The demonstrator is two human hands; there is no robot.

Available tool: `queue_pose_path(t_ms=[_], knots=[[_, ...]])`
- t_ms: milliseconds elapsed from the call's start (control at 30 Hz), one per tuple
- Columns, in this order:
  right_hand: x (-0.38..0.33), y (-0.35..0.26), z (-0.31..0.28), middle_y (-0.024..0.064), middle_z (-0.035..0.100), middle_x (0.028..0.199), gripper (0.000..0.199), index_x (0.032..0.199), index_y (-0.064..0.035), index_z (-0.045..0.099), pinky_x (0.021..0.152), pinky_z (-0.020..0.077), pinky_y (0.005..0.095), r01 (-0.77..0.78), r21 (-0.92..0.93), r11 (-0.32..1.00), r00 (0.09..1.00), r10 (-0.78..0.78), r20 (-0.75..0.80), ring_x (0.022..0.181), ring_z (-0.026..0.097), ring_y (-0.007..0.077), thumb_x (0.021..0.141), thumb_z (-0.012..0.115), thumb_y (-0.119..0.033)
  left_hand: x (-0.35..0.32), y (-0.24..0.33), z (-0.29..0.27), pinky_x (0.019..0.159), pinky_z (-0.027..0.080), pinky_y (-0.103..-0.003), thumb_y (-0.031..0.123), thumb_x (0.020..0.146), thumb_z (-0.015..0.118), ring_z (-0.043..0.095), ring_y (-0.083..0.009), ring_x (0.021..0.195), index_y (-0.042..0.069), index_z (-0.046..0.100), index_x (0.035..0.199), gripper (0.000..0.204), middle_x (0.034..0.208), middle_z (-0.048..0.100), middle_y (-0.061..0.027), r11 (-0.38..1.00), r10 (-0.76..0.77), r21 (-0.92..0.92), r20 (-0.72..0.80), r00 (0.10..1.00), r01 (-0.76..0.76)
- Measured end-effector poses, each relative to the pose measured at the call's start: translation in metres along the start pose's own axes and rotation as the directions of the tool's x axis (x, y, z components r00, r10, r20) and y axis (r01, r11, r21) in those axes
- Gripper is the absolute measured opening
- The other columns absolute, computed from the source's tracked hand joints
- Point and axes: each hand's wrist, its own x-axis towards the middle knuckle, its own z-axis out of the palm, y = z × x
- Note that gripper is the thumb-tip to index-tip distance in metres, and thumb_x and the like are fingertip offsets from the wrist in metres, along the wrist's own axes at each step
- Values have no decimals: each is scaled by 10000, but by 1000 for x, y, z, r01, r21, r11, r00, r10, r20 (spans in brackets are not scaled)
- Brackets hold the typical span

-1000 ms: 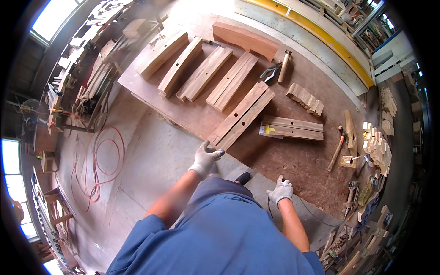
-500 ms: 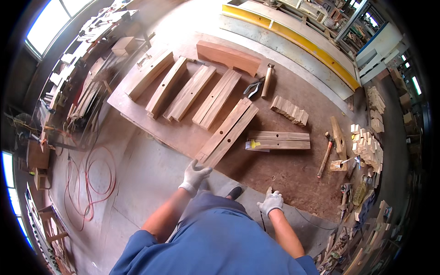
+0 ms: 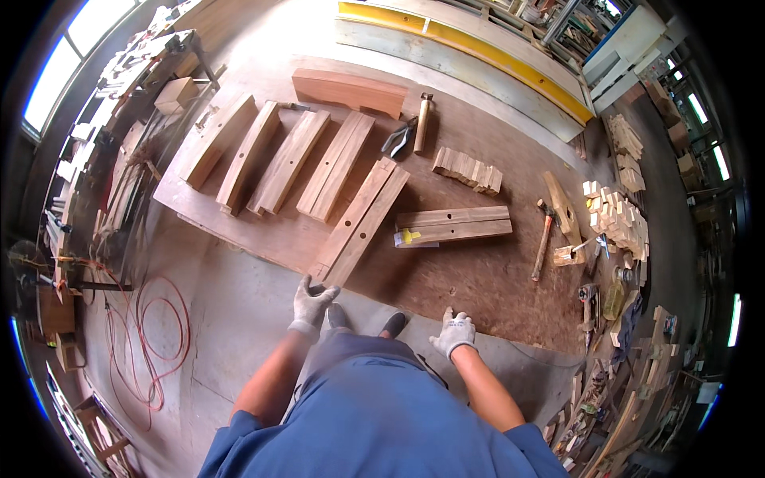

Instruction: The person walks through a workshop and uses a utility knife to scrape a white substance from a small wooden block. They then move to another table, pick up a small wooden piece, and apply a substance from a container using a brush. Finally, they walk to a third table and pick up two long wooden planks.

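Note:
My left hand (image 3: 313, 303), in a pale work glove, is at the near end of a long pair of wooden pieces (image 3: 362, 223) with dark round holes, lying side by side. Its thumb and fingers are spread and grip nothing; whether the fingertips touch the wood I cannot tell. Gloved likewise, my right hand (image 3: 454, 331) rests at the front edge of the brown worktable (image 3: 478, 295), fingers apart and holding nothing. Beyond it lies a shorter wooden pair (image 3: 470, 225) with a yellow and white tag at its left end.
Several curved wooden pieces (image 3: 291, 163) lie in a row at the left, before a reddish board (image 3: 351, 92). Pliers (image 3: 400, 137), a mallet (image 3: 422, 123), small wood blocks (image 3: 468, 170), a hammer (image 3: 543, 239) and a ratchet-like tool (image 3: 588, 307) lie rightward. Red hose (image 3: 179, 319) coils on the floor.
The view has shifted, so the table and its pieces sit further left and slightly higher in the picture. Both hands stay by the table's front edge, and the wooden pieces keep their arrangement.

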Motion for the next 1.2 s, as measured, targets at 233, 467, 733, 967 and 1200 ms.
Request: queue_pose_path(t_ms=[233, 467, 733, 967, 1200], knots=[[0, 0, 0, 270, 504, 1376, 1008, 1554, -40, 341, 1037, 468, 480, -10, -17, 1000, 1000, 10, -16, 1270, 522, 390, 796, 751, -562, -24, 46, 13, 1142, 349, -510, 366, 701, 894, 392, -430, 1379, 7, 321, 1535, 1074, 1460, 440, -251, 425, 656, 772, 98, 748, -473], [-3, -2, -2, 279, 501, 1370, 1020, 1553, -48, 343, 1038, 468, 472, -12, 16, 1000, 1000, 12, -10, 1255, 531, 395, 777, 775, -548, -8, 73, 54, 1206, 179, -593, 398, 691, 879, 246, -494, 1476, 57, 259, 1578, 1134, 1587, 291, -294, 180, 517, 924, 202, 831, -337], [-4, -3, -4, 259, 491, 1363, 1045, 1569, -51, 311, 1053, 458, 471, -36, 46, 998, 999, 35, 7, 1250, 523, 384, 770, 777, -537, 2, 62, 68, 1203, 152, -622, 253, 760, 794, 230, -497, 1486, 73, 239, 1595, 1018, 1620, 230, -276, 114, 454, 966, 157, 877, -231], [-3, -3, 1, 253, 484, 1376, 1054, 1570, -55, 312, 1054, 454, 468, -34, 12, 999, 999, 33, 11, 1258, 516, 375, 766, 777, -553, 9, 51, 69, 1176, 165, -673, 157, 823, 652, 243, -512, 1478, 118, 313, 1581, 832, 1620, 263, -257, 16, 533, 961, 226, 815, -277], [-3, -2, -1, 266, 490, 1369, 1057, 1561, -40, 325, 1033, 461, 472, -10, 3, 1000, 1000, 10, -1, 1240, 523, 377, 763, 783, -561, 53, 44, 46, 1165, 201, -669, 160, 805, 663, 279, -502, 1466, 176, 309, 1590, 861, 1614, 288, -237, -79, 625, 977, 205, 753, -200]])
